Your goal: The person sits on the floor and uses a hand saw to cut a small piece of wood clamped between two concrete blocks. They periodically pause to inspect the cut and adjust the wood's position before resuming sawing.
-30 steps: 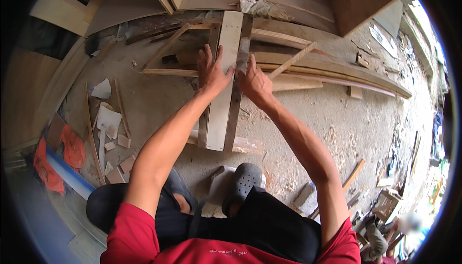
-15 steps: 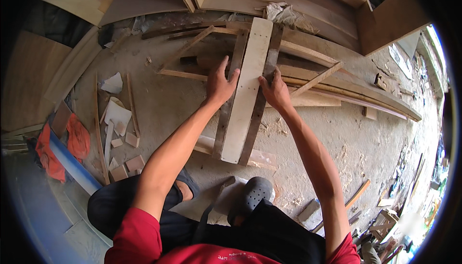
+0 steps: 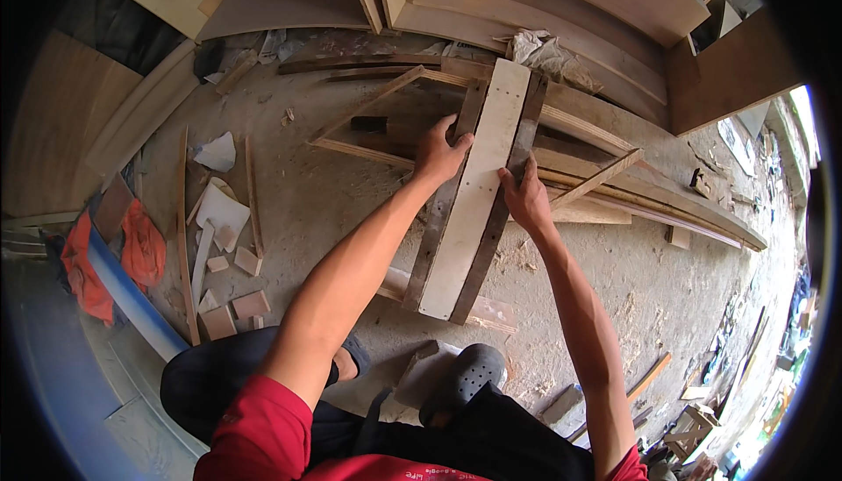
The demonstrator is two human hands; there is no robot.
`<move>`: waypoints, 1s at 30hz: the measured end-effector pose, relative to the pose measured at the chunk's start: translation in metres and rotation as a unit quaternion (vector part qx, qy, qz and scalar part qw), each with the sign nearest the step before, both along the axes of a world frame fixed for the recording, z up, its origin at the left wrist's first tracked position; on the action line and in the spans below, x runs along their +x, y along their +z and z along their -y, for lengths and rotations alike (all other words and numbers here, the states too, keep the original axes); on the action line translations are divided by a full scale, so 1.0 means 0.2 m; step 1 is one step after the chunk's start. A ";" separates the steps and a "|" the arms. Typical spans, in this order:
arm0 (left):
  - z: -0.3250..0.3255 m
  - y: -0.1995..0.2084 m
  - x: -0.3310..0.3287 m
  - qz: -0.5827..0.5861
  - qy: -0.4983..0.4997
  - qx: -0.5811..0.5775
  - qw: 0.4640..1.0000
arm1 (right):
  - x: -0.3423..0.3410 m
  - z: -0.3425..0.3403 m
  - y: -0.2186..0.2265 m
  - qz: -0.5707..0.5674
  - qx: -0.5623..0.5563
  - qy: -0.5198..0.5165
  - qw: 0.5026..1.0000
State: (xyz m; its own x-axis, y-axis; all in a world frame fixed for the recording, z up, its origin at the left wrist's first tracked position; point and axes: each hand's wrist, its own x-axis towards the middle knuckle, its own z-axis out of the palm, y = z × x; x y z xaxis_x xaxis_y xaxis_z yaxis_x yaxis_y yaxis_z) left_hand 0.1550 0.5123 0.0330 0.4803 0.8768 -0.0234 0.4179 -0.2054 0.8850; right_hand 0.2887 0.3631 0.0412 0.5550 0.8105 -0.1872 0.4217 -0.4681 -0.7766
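A long wooden board, made of a pale panel with small dark dots between two darker side strips, slants away from me across the middle. My left hand grips its left strip, the thumb reaching toward the pale panel. On the right strip, slightly nearer me, my right hand holds the edge with the thumb on top; its other fingers are partly hidden. Beneath and beside the board lies a plywood-edged frame with slanting sides, reaching out to both left and right.
Long planks lie to the right. Offcuts and thin strips litter the floor at left, near an orange cloth. Large wooden panels stand along the far side. My grey clog is close to the board's near end.
The whole scene has shifted slightly right and down in the view, with the board and both hands. My left fingers have closed around the left strip.
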 end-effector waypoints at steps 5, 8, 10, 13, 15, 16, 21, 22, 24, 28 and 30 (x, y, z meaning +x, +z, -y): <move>0.02 0.00 0.01 0.045 0.002 -0.010 0.999 | -0.02 0.00 0.01 0.030 0.006 0.015 0.999; 0.03 0.10 0.04 -0.032 0.000 -0.076 0.997 | -0.02 0.00 0.01 0.067 -0.004 0.009 0.998; 0.05 0.15 0.07 -0.025 -0.008 -0.104 0.994 | 0.00 0.02 -0.02 0.083 0.006 -0.001 0.997; 0.05 0.11 0.09 -0.063 0.026 -0.042 0.997 | -0.02 0.01 -0.01 0.092 0.020 0.002 0.996; 0.03 0.08 0.12 -0.119 0.046 -0.036 0.991 | -0.03 0.00 0.00 0.095 0.029 0.002 0.995; 0.01 0.07 0.14 -0.101 0.056 -0.036 0.993 | -0.03 0.00 0.00 0.085 0.023 0.001 0.996; -0.12 0.11 0.23 -0.010 0.130 -0.120 0.984 | -0.01 0.01 -0.01 0.065 0.007 -0.004 0.998; -0.11 0.18 0.28 -0.001 0.143 -0.165 0.976 | 0.01 0.03 -0.02 0.068 0.009 -0.008 0.998; -0.21 0.18 0.27 -0.042 0.176 0.024 0.983 | -0.03 0.01 0.03 0.054 0.007 -0.001 0.998; -0.34 0.22 0.29 -0.078 -0.044 0.320 0.943 | 0.01 0.03 0.03 0.035 0.016 -0.005 0.999; -0.48 0.23 0.27 -0.113 -0.133 0.280 0.944 | -0.01 0.01 0.06 0.002 -0.007 0.014 1.000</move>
State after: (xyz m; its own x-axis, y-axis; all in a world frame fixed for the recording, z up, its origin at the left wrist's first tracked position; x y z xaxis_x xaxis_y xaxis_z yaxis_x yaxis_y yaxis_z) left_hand 0.2084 0.6082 0.0781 0.7234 0.6311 0.2799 0.4505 -0.7387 0.5014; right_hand 0.2877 0.3604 0.0540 0.5334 0.8229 -0.1959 0.4381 -0.4669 -0.7682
